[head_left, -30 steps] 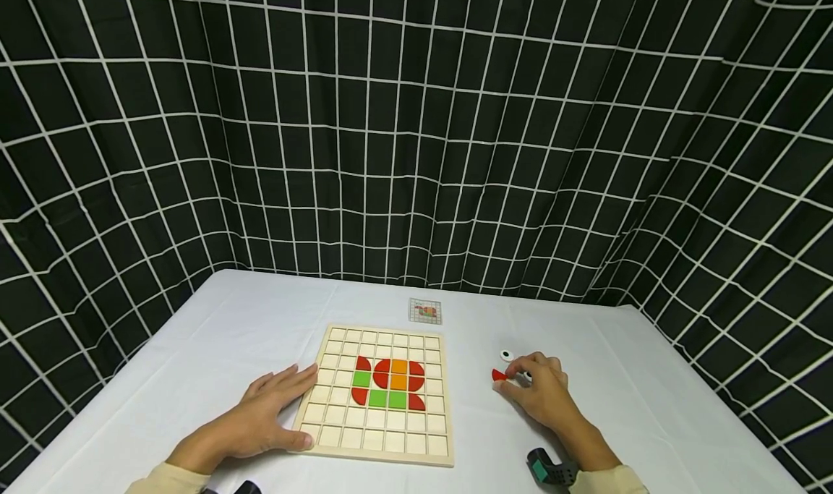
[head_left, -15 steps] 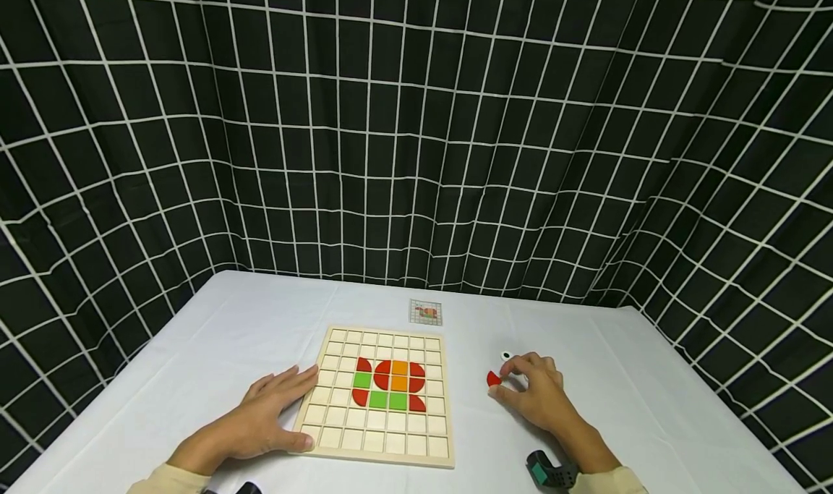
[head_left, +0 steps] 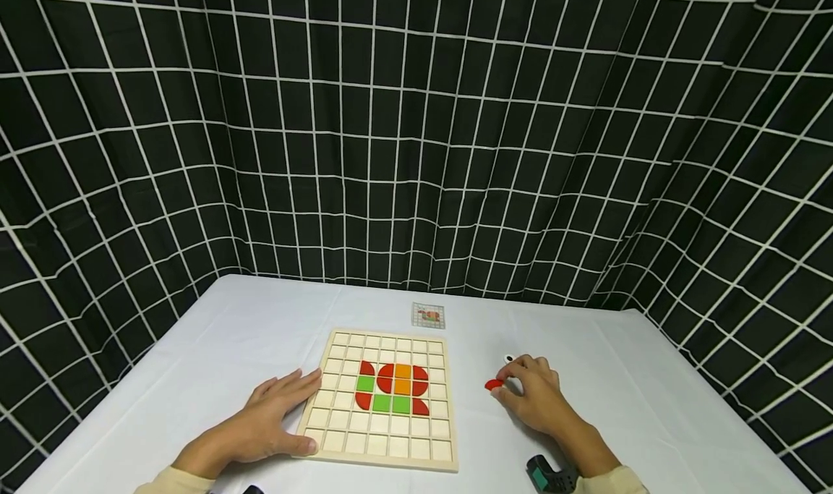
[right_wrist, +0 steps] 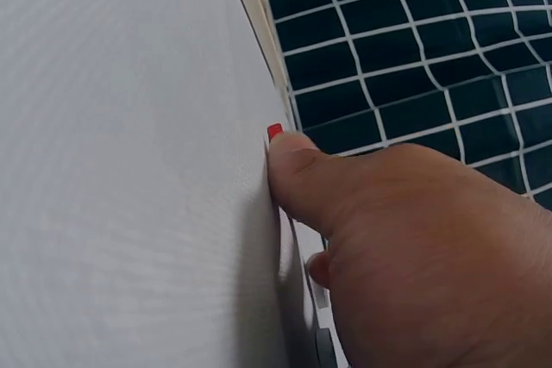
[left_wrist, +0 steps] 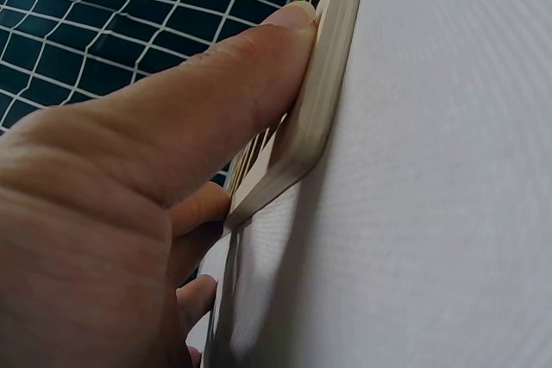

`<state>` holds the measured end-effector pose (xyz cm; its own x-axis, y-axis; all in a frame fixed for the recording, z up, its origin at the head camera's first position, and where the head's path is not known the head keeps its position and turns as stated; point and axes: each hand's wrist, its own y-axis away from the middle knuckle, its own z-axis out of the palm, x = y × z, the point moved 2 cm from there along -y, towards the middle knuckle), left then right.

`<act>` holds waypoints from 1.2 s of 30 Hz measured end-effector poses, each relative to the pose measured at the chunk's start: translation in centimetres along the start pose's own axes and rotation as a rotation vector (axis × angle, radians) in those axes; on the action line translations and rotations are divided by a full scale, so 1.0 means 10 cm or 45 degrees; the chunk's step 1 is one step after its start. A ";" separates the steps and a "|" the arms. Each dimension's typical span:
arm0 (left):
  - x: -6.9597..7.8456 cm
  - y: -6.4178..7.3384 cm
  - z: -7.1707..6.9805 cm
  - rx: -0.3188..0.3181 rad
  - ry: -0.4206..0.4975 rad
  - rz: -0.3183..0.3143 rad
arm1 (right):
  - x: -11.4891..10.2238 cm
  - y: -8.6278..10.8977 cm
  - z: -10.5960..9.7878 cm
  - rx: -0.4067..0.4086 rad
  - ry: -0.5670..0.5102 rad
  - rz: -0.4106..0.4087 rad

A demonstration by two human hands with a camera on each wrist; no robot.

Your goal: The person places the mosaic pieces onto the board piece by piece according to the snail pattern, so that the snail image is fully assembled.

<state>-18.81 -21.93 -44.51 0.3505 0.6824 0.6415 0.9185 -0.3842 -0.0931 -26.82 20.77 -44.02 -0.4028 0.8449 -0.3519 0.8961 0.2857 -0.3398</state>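
On the white table lies a wooden grid board (head_left: 374,442) with red, orange and green tiles set in its middle squares. My left hand (head_left: 267,418) rests along the board's left side with fingers extended, its thumb on the near left corner, as the left wrist view also shows. Right of the board, my right hand (head_left: 536,396) pinches a red tile (head_left: 493,385) with rounded edge between thumb and index finger, low over the cloth. Only a small red end (right_wrist: 274,131) of it shows past the thumb in the right wrist view. A white eye tile (head_left: 509,359) lies just beyond the right fingers.
A small picture card (head_left: 428,315) with a coloured grid pattern lies behind the board. A black grid-patterned curtain (head_left: 390,154) surrounds the table's back and sides. White tablecloth (head_left: 618,393) spreads to the right of the right hand.
My right hand has shifted slightly left with the red tile, which has turned between its fingertips. A second eye tile seen beside the fingers earlier is now hidden. The left hand holds its place.
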 end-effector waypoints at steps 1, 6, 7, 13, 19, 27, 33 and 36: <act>-0.01 0.00 0.00 -0.001 -0.003 -0.004 | -0.01 0.00 0.00 0.007 -0.007 0.000; -0.02 -0.01 0.01 0.002 -0.016 -0.006 | -0.06 -0.03 -0.03 0.092 -0.083 -0.041; -0.02 -0.01 0.01 0.003 -0.016 0.002 | -0.07 -0.03 -0.03 0.117 -0.106 -0.055; 0.00 0.00 0.00 0.004 -0.013 0.011 | -0.19 -0.07 -0.08 0.267 -0.188 -0.174; 0.00 -0.01 0.01 0.007 -0.003 -0.033 | -0.38 -0.17 -0.11 0.343 -0.245 -0.262; -0.01 -0.01 0.02 0.014 -0.002 -0.046 | -0.66 -0.31 -0.10 0.309 -0.341 -0.243; -0.02 -0.01 0.03 0.015 0.003 -0.045 | -0.86 -0.39 -0.07 0.301 -0.387 -0.246; -0.02 -0.01 0.02 0.011 0.005 -0.046 | -0.98 -0.43 -0.04 0.294 -0.413 -0.245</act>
<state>-18.94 -21.88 -44.79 0.3160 0.6933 0.6476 0.9322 -0.3537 -0.0761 -26.67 11.42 -38.81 -0.6292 0.5900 -0.5060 0.7484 0.2842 -0.5993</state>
